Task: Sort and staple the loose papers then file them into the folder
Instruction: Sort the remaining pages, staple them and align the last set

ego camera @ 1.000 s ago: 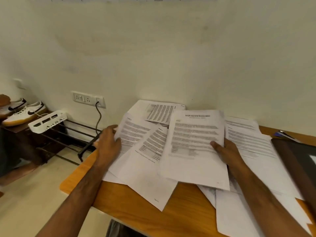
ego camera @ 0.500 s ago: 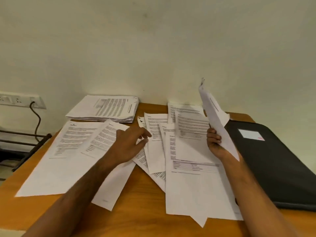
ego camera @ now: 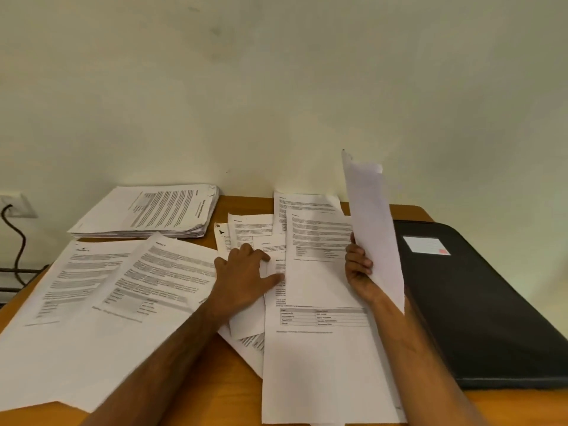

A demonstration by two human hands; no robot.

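Loose printed papers (ego camera: 313,348) lie spread over the wooden table (ego camera: 215,392). My right hand (ego camera: 358,267) grips one sheet (ego camera: 373,229) and holds it upright, edge toward me, beside the black folder (ego camera: 473,305). My left hand (ego camera: 246,275) rests flat with spread fingers on the overlapping sheets in the middle. Two larger sheets (ego camera: 101,296) lie on the left. A thick stack of papers (ego camera: 150,215) sits at the back left by the wall. No stapler is visible.
The closed black folder with a white label (ego camera: 425,245) takes up the table's right side. A wall socket with a black cable (ego camera: 13,229) is at the far left, beyond the table edge. The wall runs directly behind the table.
My right hand lifted one sheet off the pile and now holds it upright. My left hand slid from the left edge to the middle papers. My view swung right, bringing the folder in.
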